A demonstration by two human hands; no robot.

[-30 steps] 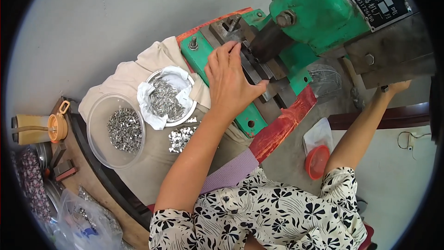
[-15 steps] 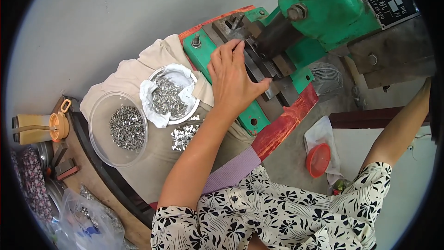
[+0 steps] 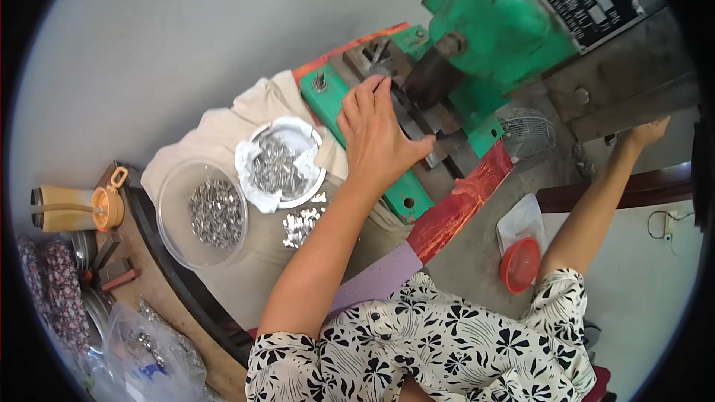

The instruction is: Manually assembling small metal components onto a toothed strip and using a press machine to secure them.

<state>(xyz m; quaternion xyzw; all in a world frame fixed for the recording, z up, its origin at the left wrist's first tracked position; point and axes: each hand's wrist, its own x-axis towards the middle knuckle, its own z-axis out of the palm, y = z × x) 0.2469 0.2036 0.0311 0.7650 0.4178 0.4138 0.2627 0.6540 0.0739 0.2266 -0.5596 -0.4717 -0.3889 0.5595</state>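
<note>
1. Okay, my left hand (image 3: pixel 375 134) is at the steel tooling (image 3: pixel 439 119) of the green press (image 3: pixel 506 22), thumb and fingers spread wide; I see nothing gripped between them.
2. My right hand (image 3: pixel 650 132) is raised far right, near the press's dark arm (image 3: pixel 625 93); fingers too small to read, cannot tell how closed or whether it holds anything.
3. Tooling sits on a green base plate (image 3: pixel 331 108), under the dark ram (image 3: pixel 432 78).
4. Surface: beige cloth (image 3: pixel 257 97) over a wooden table (image 3: pixel 160 283); red-painted edge (image 3: pixel 469 201) and purple strip (image 3: pixel 376 275) nearer me.
5. On the cloth: clear tub (image 3: pixel 175 216) of small metal parts, beside it a white-lined bowl (image 3: pixel 320 164) of silvery pieces, loose shiny bits (image 3: pixel 299 228) by my forearm.
6. Table's left end: yellow bottle with orange cap (image 3: pixel 108 207), plastic bag (image 3: pixel 141 357) in front.
7. Room: grey wall (image 3: pixel 186 52) behind, grey floor (image 3: pixel 462 253), red bowl (image 3: pixel 520 264) low right, white wall (image 3: pixel 633 268) beyond.
</note>
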